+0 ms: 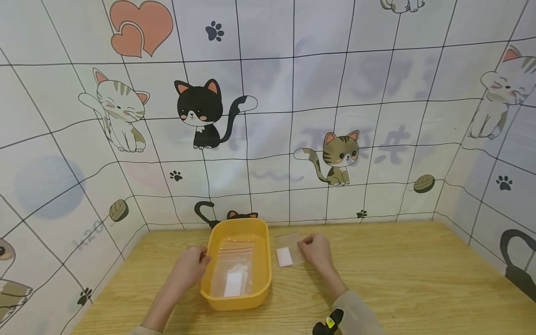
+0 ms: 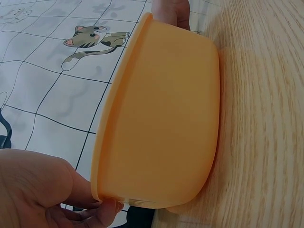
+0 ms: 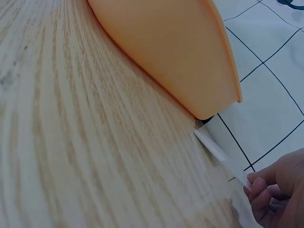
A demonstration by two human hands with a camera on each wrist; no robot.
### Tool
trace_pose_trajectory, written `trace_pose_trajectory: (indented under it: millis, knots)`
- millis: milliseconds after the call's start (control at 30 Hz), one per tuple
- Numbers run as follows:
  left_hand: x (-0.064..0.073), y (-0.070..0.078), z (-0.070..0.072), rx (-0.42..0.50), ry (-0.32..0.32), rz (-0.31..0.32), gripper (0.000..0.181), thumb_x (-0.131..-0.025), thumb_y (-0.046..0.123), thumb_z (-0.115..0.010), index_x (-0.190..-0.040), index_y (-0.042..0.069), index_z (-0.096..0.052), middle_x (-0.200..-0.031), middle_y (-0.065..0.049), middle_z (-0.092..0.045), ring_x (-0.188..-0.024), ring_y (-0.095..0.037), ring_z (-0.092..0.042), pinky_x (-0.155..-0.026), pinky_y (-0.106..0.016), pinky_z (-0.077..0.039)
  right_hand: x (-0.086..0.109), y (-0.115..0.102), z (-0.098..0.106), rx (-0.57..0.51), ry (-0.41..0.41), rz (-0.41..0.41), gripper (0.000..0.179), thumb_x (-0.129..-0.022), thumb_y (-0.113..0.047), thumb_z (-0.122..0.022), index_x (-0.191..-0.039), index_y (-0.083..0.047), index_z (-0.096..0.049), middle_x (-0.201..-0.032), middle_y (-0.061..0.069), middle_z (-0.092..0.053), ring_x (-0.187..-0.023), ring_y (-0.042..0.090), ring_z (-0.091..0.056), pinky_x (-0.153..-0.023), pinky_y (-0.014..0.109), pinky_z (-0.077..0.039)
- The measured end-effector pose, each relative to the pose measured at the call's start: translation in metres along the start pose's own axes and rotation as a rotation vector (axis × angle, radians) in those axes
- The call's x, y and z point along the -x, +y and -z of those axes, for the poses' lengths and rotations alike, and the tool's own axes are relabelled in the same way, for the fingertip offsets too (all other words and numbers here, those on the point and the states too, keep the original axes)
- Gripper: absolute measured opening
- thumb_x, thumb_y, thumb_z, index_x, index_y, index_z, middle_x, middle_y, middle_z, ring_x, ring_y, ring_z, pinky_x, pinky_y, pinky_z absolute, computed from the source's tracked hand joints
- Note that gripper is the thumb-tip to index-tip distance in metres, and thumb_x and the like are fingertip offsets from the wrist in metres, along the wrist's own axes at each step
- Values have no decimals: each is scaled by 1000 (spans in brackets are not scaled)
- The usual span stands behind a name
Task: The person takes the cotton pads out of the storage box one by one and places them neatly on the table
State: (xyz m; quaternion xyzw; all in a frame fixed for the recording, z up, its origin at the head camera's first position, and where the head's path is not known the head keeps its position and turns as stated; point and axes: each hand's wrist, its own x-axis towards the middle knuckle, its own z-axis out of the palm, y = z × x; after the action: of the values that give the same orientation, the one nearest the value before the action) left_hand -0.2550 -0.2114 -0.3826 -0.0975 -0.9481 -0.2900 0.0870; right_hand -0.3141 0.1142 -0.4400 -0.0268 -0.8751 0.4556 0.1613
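Note:
A yellow plastic basin [image 1: 270,260] stands on the wooden table, left of the middle in the head view. My left hand [image 1: 190,265] grips its left rim, thumb and fingers around the edge; the left wrist view shows this hand [image 2: 38,190] at the rim too. Inside the basin lie clear zip bags [image 1: 219,279] with white pieces in them. Just right of the basin, my right hand [image 1: 317,253] pinches the edge of a small clear bag [image 1: 294,243] holding a white rectangular piece [image 1: 284,257]. In the right wrist view the bag [image 3: 221,156] slants near the tabletop.
The wood-grain table [image 1: 398,274] extends to the right of the basin. Behind it and along both sides hangs a white grid-patterned sheet [image 1: 272,135] printed with cartoon cats. A black band with a yellow mark [image 1: 330,322] is at my right sleeve.

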Motion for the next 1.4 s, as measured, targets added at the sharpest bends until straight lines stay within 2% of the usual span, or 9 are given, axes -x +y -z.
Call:
trace_pose_trajectory:
  millis: [200,300,700,900,1067,1133,1233,1333,1400]
  knots:
    - [1,-1,-1,4,11,-10,27,-94,-5,-61,-71,5,-52,-64,-3,-43,-59,-15,-43,-50,-24,-36,0,4,-1,-84,-47,-50,11,-88,-3,-71,-80,5,-71,-53,2,-59,-45,10,-53,-48,22,-44]
    - [1,-1,-1,8,15,-17,28,-94,-5,-61,-70,6,-51,-64,-3,-42,-59,-15,-42,-50,-24,-35,0,5,-2,-104,-59,-67,12,-89,-3,-70,-80,4,-71,-49,-1,-56,-42,9,-52,-47,21,-43]
    - [1,-1,-1,8,16,-23,27,-94,-5,-61,-71,6,-52,-64,-3,-42,-59,-15,-42,-50,-25,-36,1,4,2,-80,-63,-70,11,-90,-5,-69,-83,4,-70,-52,3,-58,-45,12,-56,-55,22,-47]
    - [2,-1,-1,16,16,-21,29,-93,-5,-61,-69,6,-50,-63,-2,-42,-59,-15,-42,-50,-25,-35,1,4,3,-93,-84,-68,13,-91,-6,-68,-89,7,-70,-56,6,-61,-47,14,-59,-52,24,-49]
    - [2,-2,-1,15,28,-40,30,-93,-5,-60,-69,7,-49,-63,-1,-41,-58,-14,-41,-50,-25,-34,-1,3,2,-70,-111,-71,17,-93,-10,-66,-95,7,-69,-56,5,-60,-48,12,-56,-51,24,-45]
    - [2,-2,-1,16,26,-34,30,-94,-5,-60,-69,7,-49,-63,-1,-41,-58,-14,-41,-50,-25,-34,-1,2,3,-51,-109,-70,20,-94,-11,-65,-98,8,-69,-61,6,-61,-51,13,-57,-53,26,-46]
    - [1,-2,-1,17,24,-28,30,-94,-5,-60,-69,7,-49,-63,-2,-41,-58,-14,-41,-50,-25,-34,-2,0,5,-21,-86,-71,24,-95,-13,-63,-103,9,-69,-79,12,-69,-67,20,-64,-64,35,-53]
    - [1,-2,-1,19,24,-25,30,-95,-5,-60,-69,6,-49,-63,-2,-41,-58,-15,-41,-50,-25,-34,-3,-4,7,-6,-52,-59,28,-95,-15,-61,-107,9,-69,-97,18,-71,-83,26,-67,-76,43,-55]
    - [1,-2,-1,20,24,-23,29,-95,-4,-60,-69,6,-49,-63,-2,-41,-58,-15,-41,-50,-25,-34,-2,-8,8,-18,-43,-45,29,-95,-14,-60,-109,10,-69,-101,19,-71,-86,27,-67,-76,43,-55]
